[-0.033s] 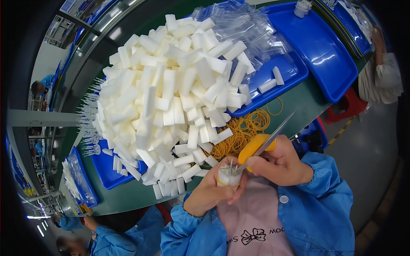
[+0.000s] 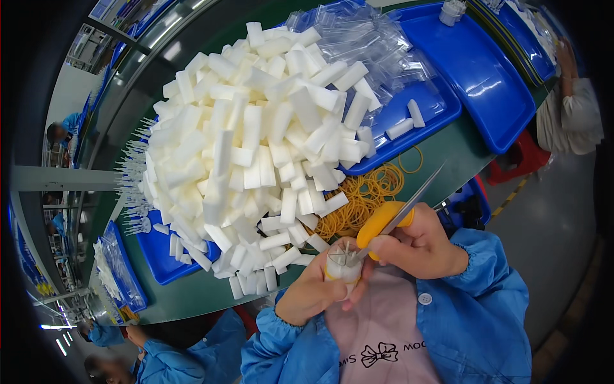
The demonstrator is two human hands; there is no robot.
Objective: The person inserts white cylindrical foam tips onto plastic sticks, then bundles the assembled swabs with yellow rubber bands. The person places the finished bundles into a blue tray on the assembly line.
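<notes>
My left hand is closed around a small round bundle of clear and white pieces, held upright in front of my chest. A yellow band circles the bundle, and thin clear edges stick up at its top. My right hand grips yellow-handled scissors, whose pointed metal blade slants up and to the right, away from the bundle. My right fingertips are beside the bundle's top, and the grip hides part of the tool. Just beyond my hands lies a heap of yellow rubber bands.
A tall pile of white foam blocks covers the bench's middle. Behind it, clear plastic sleeves fill a blue tray. Another blue tray holds a small white bundle. White thin-tipped pieces line the left. Other people sit nearby.
The bundle has turned slightly in my left hand, with small shifts of the fingers. The right hand and the scissors stay almost where they were.
</notes>
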